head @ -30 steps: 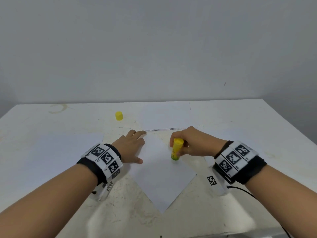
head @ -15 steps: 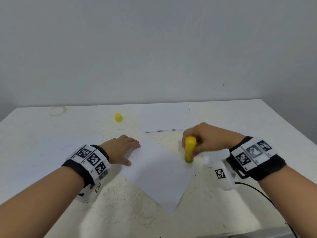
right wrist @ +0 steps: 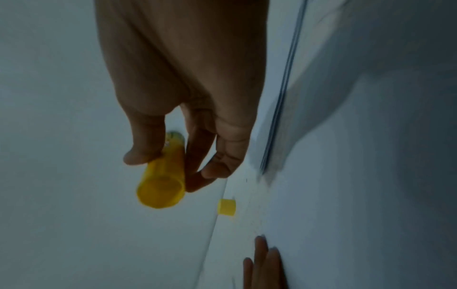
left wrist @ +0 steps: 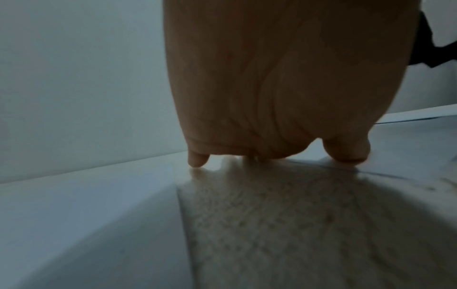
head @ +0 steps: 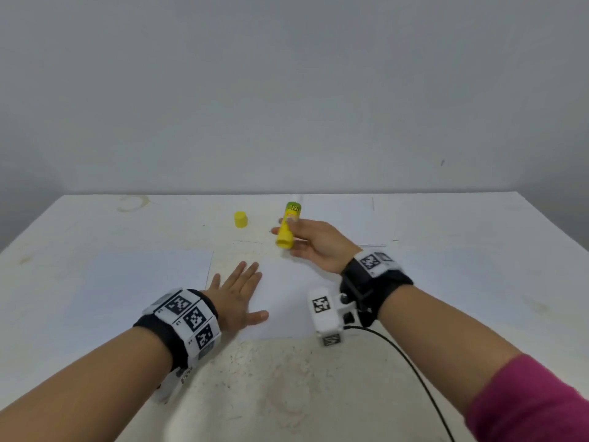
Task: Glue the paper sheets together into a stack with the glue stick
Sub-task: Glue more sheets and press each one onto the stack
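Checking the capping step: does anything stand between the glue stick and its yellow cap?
Nothing visible does. The right hand holds the glue stick above the table; the cap stands apart to its left, bare tabletop between. The left hand lies nearer, on the sheet.

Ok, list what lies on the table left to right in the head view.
Left sheet → left hand → cap → glue stick → right hand

A flat white paper sheet is laid in the middle of the white table. Another white paper sheet is laid left of it, and a small yellow round cap is set behind them.
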Motion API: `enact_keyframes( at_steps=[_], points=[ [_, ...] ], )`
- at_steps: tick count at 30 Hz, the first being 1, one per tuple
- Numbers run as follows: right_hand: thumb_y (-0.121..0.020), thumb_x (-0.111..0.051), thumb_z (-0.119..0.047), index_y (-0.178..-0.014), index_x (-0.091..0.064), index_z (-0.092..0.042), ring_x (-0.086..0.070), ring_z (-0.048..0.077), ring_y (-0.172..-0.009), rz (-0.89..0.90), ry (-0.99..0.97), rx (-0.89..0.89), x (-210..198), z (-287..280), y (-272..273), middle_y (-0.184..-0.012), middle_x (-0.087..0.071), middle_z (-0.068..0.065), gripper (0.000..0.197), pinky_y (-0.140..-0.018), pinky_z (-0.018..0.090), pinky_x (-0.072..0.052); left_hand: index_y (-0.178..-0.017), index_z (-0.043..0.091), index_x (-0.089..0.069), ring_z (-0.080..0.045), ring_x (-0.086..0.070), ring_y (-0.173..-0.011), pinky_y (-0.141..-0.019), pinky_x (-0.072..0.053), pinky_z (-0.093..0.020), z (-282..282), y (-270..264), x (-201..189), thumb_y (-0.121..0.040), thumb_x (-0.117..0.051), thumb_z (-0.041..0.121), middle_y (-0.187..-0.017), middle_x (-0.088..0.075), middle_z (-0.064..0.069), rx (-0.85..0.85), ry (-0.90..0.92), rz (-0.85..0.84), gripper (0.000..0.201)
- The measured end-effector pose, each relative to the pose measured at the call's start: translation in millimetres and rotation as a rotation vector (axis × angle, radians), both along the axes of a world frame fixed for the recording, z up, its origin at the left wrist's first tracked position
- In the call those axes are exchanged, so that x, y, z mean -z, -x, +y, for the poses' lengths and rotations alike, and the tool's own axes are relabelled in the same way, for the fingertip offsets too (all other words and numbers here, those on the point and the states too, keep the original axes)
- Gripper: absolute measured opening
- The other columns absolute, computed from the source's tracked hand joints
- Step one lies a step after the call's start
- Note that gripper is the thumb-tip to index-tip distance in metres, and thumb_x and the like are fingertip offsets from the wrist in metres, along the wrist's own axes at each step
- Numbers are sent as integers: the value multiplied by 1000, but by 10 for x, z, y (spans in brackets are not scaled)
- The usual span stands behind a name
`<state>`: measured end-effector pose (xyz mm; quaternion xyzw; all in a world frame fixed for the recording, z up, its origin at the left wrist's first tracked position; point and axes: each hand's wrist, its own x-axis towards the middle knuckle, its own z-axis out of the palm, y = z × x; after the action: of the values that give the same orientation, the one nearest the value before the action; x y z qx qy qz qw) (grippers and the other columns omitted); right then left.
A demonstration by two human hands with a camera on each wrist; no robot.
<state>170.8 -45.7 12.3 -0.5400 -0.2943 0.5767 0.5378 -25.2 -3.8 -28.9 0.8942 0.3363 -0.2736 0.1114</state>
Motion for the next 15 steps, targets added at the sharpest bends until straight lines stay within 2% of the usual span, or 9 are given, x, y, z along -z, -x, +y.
enact_keyframes(
  at_steps=[2, 3, 5, 6, 7, 11, 15],
  points=[
    [-88, -66, -11, -121, -59, -2, -62, 13, -81, -228, -32, 19, 50, 258, 164, -111, -68, 13, 35, -64, 16, -48, -149, 15, 21, -15, 27, -143, -116, 8, -48, 28, -4, 18, -89, -22, 71, -153, 34, 3, -25, 45, -6, 92],
    [-82, -73, -9, -117, -62, -3, -63, 15, -84, -369, -43, 22, 66, 377, 217, -109, -68, 13, 37, -68, 19, -50, -148, 16, 23, -15, 27, -143, -116, 9, -48, 34, -10, 13, -78, -15, 79, -152, 36, 3, -31, 61, -5, 102],
    [-74, -80, -13, -109, -68, -8, -61, 18, -92, -670, -29, -5, 87, 582, 298, -105, -68, 7, 38, -82, 27, -49, -147, 15, 26, -14, 28, -142, -115, 9, -49, 40, -19, 4, -42, 3, 96, -146, 42, 3, -26, 77, -29, 135],
    [-74, -81, -15, -109, -68, -9, -59, 17, -94, -788, -9, -28, 98, 672, 326, -106, -68, 6, 38, -86, 27, -47, -146, 14, 28, -14, 28, -141, -115, 10, -50, 50, -18, 10, -22, 11, 100, -140, 46, 3, -12, 79, -25, 152],
    [-74, -80, -16, -110, -68, -9, -57, 17, -93, -873, 8, -52, 109, 754, 353, -107, -67, 6, 38, -86, 26, -45, -145, 14, 29, -14, 30, -140, -115, 10, -51, 61, -13, 12, -10, 15, 100, -135, 48, 4, 8, 77, -11, 161],
    [-79, -75, -21, -113, -63, -7, -52, 18, -89, -1143, 60, -139, 149, 1004, 438, -98, -59, 2, 38, -76, 23, -38, -142, 18, 35, -13, 40, -130, -112, 14, -53, 122, 17, 13, -6, -6, 103, -130, 52, 6, 64, 124, 13, 166],
    [-82, -72, -23, -112, -62, -6, -61, 24, -103, -1243, 94, -175, 188, 1089, 444, -110, -66, 7, 36, -77, 24, -41, -132, 21, 42, -10, 42, -123, -111, 16, -54, 131, 28, 8, -3, 0, 102, -129, 53, 7, 74, 143, 4, 159]
  ],
)
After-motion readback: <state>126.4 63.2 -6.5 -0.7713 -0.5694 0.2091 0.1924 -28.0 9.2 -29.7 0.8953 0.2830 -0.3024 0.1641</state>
